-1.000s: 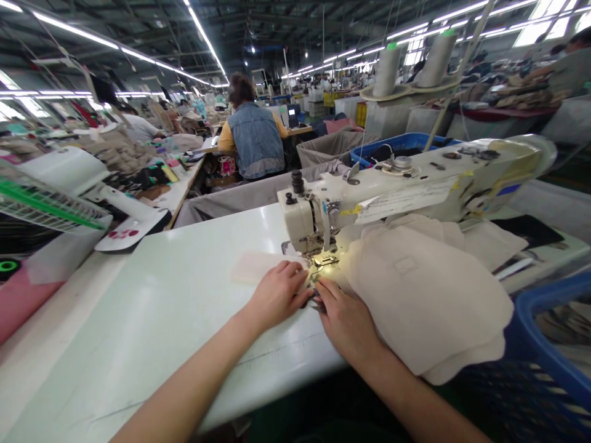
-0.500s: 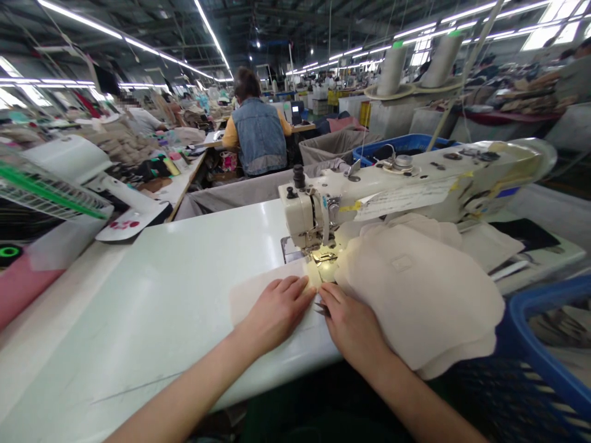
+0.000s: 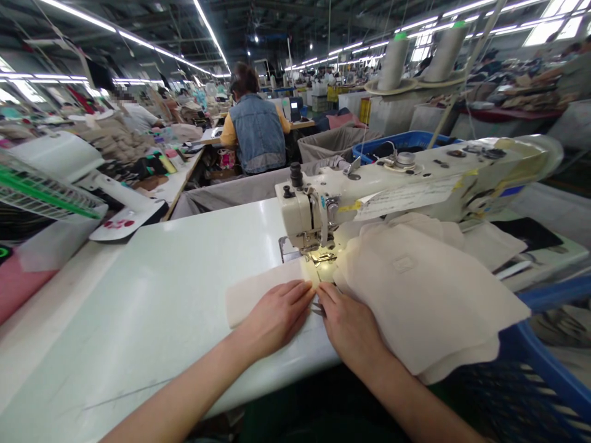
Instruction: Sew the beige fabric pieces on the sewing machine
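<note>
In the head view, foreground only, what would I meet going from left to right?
Fan, left hand, right hand, fabric stack, near blue basket.

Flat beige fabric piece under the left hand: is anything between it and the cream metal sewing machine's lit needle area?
Nothing visible is: the flat beige fabric piece reaches from under the left hand into the lit area at the cream metal sewing machine. The pointed metal blades by the right hand lie nearer the person.

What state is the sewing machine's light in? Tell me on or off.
On: a yellow glow shows below the sewing machine's head; the lamp itself cannot be made out.
</note>
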Motion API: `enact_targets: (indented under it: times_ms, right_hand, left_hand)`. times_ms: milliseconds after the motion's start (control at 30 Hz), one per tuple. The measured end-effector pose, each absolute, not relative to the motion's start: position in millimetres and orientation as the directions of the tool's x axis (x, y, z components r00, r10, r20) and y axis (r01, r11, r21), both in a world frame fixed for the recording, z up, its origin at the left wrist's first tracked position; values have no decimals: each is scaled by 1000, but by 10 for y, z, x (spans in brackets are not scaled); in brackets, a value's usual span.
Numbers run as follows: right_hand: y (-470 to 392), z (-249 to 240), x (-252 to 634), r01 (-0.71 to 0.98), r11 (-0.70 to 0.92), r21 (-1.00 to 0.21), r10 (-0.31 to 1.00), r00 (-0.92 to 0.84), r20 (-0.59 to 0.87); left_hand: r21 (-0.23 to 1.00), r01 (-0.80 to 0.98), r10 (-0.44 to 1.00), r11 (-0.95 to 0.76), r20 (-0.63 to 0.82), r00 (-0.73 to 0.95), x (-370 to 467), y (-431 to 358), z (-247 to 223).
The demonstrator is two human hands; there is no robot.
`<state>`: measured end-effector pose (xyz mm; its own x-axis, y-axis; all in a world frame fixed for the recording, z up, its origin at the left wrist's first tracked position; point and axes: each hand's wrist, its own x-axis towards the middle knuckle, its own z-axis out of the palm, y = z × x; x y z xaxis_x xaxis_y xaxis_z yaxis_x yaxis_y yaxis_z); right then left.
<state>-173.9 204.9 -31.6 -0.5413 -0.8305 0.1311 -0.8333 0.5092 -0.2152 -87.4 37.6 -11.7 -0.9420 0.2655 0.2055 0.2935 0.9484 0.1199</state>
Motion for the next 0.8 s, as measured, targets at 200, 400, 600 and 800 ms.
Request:
enact_targets:
  times_ms: [200, 400, 600, 800]
  right_hand:
    - [1888, -242, -1797, -817, 553, -162, -816, -571, 91]
    - [1766, -225, -1828, -792, 582, -183, -793, -603, 89]
    - [1796, -258, -1814, -791, 575, -207, -791, -603, 105]
    - [1863, -306, -1792, -805, 541, -242, -797, -583, 159]
  left_hand:
    - [129, 262, 234, 956, 200, -951, -1027, 203, -132]
    - [126, 258, 229, 958, 211, -950, -1251, -8, -126]
    - [115, 240, 212, 964, 216, -953, -1337, -91, -107]
    - [129, 221, 181, 967, 263, -948, -1317, -98, -171]
